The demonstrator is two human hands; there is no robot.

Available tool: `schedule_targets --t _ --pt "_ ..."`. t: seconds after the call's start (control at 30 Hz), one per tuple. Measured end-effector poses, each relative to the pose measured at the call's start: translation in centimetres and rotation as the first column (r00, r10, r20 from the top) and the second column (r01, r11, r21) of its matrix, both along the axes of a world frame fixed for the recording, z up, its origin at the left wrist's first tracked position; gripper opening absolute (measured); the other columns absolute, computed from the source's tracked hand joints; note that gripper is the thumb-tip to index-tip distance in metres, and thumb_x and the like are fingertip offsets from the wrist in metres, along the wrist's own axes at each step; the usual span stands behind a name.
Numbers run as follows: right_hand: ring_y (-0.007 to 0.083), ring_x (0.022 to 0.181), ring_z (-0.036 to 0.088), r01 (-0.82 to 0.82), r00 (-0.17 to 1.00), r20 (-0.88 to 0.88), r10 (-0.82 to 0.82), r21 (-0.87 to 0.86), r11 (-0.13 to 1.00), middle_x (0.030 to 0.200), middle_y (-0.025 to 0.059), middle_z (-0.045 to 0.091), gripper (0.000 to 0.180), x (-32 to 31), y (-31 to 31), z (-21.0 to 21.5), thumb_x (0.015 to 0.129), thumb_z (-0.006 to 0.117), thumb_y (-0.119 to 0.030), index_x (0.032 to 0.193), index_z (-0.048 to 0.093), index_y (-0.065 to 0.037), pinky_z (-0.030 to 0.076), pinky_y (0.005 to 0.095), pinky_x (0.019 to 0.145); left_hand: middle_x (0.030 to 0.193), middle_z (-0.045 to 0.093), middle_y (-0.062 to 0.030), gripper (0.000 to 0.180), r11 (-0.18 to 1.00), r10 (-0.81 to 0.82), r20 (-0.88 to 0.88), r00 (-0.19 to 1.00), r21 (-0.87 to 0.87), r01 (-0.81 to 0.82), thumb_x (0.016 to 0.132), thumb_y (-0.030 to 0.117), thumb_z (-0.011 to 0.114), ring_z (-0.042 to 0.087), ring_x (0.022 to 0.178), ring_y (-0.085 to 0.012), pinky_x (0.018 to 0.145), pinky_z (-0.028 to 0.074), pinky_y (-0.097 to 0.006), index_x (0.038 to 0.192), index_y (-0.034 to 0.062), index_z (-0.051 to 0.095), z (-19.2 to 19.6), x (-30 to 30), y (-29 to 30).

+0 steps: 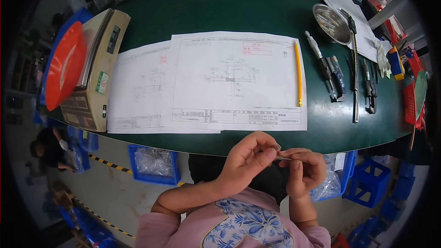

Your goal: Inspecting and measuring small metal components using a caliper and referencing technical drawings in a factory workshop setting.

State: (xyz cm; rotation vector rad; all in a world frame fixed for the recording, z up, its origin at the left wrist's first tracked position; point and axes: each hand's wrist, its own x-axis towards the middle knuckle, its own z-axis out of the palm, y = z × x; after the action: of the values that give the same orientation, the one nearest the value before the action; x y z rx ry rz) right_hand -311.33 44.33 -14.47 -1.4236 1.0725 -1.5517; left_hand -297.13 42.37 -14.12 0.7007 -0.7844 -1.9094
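Note:
Just past the near edge of the green table, my two hands hold a thin metal pin [285,158] between them. My left hand [250,158] is closed, its thumb and forefinger pinching the pin's left end, where a small dark tip shows. My right hand [307,170] pinches the other end between thumb and fingers, which hide part of it. Beyond my hands lies a printed technical drawing [197,92] on the table, overlapping a second drawing sheet [131,96]. A yellow pencil [297,73] rests along the right edge of the upper sheet.
A scale [103,64] with a red tray [65,66] stands at the left. On the right lie a micrometer [321,59], a caliper [355,73] and a metal bowl [331,24] of small parts. Blue bins [134,165] sit below the table; a person [48,147] is at far left.

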Motion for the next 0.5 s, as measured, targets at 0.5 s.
schedule_targets --t 0.5 --pt "0.0169 0.041 0.046 -0.066 0.957 -0.278 0.081 0.064 0.996 0.052 0.0049 0.052 0.01 -0.5 -1.7 0.7 0.067 0.058 -0.005 0.06 0.051 -0.004 0.033 0.0265 0.04 0.076 0.058 -0.0114 0.019 0.827 0.241 0.431 0.87 -0.56 0.048 0.067 -0.005 0.065 0.056 0.06 -0.0135 0.049 0.044 -0.021 0.085 -0.0011 0.062 0.3 2.5 -1.4"
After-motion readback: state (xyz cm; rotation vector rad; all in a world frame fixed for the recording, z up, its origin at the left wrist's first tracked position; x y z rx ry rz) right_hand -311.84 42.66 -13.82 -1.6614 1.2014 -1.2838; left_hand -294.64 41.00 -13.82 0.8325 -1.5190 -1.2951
